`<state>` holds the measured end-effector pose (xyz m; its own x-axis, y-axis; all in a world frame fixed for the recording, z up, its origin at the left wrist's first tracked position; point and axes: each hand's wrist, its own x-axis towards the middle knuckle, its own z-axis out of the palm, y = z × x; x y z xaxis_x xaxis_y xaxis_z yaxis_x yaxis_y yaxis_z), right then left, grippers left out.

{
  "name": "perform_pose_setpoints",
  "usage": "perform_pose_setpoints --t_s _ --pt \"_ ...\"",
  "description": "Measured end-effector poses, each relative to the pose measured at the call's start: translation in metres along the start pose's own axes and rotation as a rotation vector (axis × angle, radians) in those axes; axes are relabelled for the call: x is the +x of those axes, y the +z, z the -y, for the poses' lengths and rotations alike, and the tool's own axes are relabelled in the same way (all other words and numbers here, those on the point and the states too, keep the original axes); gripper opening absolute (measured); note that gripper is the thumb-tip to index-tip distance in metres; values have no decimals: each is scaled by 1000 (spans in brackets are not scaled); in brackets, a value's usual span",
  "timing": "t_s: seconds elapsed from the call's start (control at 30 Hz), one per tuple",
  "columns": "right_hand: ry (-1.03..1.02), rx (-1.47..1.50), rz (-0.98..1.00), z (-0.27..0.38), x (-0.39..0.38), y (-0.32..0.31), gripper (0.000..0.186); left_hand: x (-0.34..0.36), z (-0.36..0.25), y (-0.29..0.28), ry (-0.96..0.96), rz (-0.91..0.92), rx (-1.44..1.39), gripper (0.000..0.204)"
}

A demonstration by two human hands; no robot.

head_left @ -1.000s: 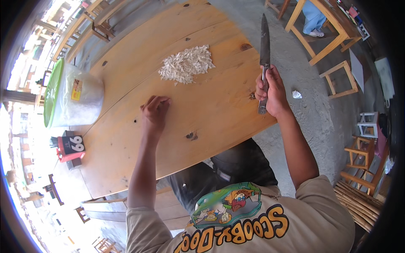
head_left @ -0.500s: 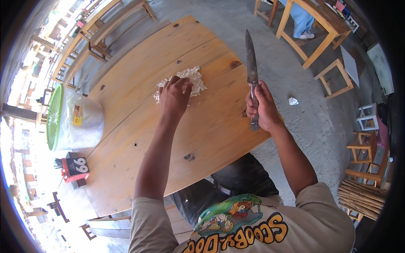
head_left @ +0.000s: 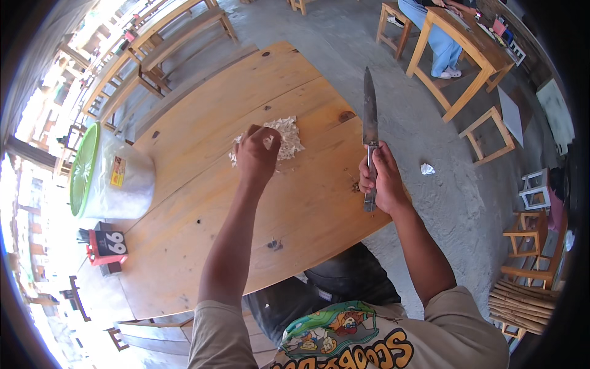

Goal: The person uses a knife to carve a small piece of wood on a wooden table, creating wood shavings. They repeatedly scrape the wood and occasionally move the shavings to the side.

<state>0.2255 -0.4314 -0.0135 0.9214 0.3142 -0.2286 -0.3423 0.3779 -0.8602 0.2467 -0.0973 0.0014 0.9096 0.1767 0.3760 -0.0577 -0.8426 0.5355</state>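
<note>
In my right hand [head_left: 387, 181] is a long kitchen knife [head_left: 369, 117], gripped by its handle with the blade pointing up and away from me. It is held above the right edge of the wooden table [head_left: 203, 246]. My left hand [head_left: 257, 154] is at the near left side of a loose heap of pale, chopped shreds [head_left: 289, 132]. Its fingers are curled in toward the thumb, with a small gap showing between thumb and forefinger. Whatever lies within those fingers is hidden.
On the table's left stand a clear plastic tub [head_left: 129, 184] with a green lid and a small dark-and-red holder [head_left: 107, 247]. A crumpled white scrap [head_left: 427, 168] lies on the concrete floor. Benches [head_left: 184, 46] stand far left. A person in blue trousers [head_left: 442, 49] is at another table, far right.
The fingers of my left hand have curled in more tightly beside the heap. My right hand still holds the knife upright. The whole view has tilted up slightly, so things appear lower.
</note>
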Motion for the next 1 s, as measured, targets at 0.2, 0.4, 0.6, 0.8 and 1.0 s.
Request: perform_pose_setpoints --t_s 0.2,0.4,0.6,0.8,1.0 --pt "-40 -8 -10 -6 4 -2 30 -21 9 -25 -132 -46 -300 10" --pt "-52 -201 -7 -12 6 -8 45 -125 2 -89 -322 97 -245 13" --pt "28 -510 96 4 -32 45 79 -215 -4 -145 -401 190 -161 10" --pt "-138 -1022 572 -38 -109 99 73 -254 -6 -147 -265 106 -3 7" --pt "-291 -1274 650 -54 -157 134 78 -269 2 -139 -160 -8 71 13"
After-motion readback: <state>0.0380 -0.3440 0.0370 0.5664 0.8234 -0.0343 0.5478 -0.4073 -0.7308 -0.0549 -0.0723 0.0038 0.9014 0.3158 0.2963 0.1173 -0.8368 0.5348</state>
